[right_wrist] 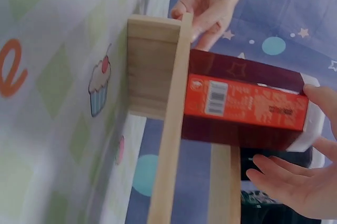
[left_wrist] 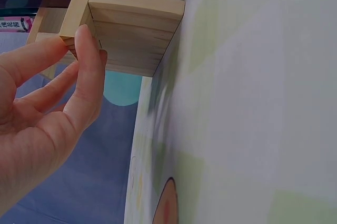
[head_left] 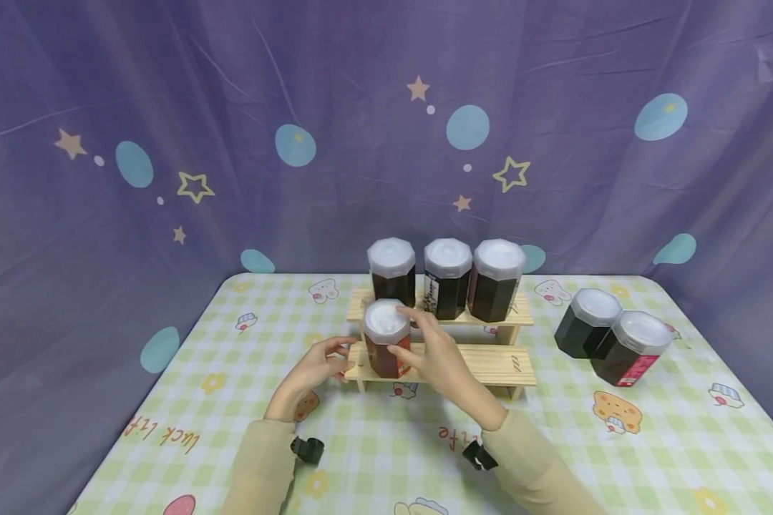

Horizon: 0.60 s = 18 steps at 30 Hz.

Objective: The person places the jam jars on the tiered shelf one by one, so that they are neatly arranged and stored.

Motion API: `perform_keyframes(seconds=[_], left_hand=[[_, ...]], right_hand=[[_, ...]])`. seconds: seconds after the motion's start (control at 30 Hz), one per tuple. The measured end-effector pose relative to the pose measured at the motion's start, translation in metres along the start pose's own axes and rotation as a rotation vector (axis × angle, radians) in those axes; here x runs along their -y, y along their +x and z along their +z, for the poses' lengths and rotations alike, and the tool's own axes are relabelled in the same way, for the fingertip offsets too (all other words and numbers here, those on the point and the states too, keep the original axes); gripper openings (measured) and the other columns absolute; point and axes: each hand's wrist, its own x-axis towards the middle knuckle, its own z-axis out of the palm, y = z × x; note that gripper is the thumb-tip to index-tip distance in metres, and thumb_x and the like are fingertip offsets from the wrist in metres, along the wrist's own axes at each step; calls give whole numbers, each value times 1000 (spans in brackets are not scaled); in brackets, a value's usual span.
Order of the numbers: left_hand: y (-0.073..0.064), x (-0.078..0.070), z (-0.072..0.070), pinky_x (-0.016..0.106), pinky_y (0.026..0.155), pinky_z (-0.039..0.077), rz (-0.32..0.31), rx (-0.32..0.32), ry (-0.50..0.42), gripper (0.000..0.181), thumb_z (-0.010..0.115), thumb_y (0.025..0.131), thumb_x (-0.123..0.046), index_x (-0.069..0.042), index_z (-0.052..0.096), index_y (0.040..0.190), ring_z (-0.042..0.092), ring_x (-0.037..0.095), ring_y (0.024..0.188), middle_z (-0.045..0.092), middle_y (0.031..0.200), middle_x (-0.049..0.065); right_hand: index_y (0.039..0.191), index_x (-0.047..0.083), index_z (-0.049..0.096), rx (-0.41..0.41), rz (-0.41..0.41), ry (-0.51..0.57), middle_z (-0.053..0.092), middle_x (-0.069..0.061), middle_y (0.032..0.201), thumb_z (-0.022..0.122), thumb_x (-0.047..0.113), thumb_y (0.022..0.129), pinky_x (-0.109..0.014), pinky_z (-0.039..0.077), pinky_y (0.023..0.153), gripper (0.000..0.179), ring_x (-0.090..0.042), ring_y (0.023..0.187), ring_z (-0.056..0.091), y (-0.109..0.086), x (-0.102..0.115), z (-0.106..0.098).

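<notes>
A dark red jar (head_left: 381,354) with a white lid and an orange-red label (right_wrist: 247,100) stands upright near the left end of the lower tier of a wooden two-tier shelf (head_left: 483,361). My right hand (head_left: 439,357) holds this jar near the lid between thumb and index finger, its other fingers spread apart from it. At the shelf's left end, my left hand (head_left: 318,368) pinches the corner of the lower board, as the left wrist view shows with the thumb and fingertips (left_wrist: 84,37) at the wood.
On the upper tier stand a left jar (head_left: 393,279), a middle jar (head_left: 447,286) and a right jar (head_left: 494,286), all dark with white lids. Two more jars, one behind (head_left: 576,332) and one in front (head_left: 625,357), stand on the checked tablecloth (head_left: 554,443) at right. A purple curtain (head_left: 361,200) hangs behind.
</notes>
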Motion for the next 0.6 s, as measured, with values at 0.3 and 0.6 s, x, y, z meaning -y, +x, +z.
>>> perform_keyframes(seconds=[0.3, 0.6], left_hand=[[0, 1, 0, 35, 62, 55, -3, -10, 1, 48, 56, 84, -3, 6, 40, 128, 57, 17, 67, 44, 103, 21], [1, 1, 0, 36, 62, 55, 2, -5, -1, 48, 56, 84, -3, 6, 40, 128, 57, 17, 67, 44, 102, 21]], right_hand=[[115, 7, 54, -20, 0, -7, 55, -8, 112, 71, 16, 75, -32, 51, 77, 45, -24, 95, 57, -7, -3, -23], [116, 9, 54, -7, 46, -47, 58, -5, 111, 69, 17, 77, -33, 51, 76, 42, -21, 94, 57, -16, -12, -46]])
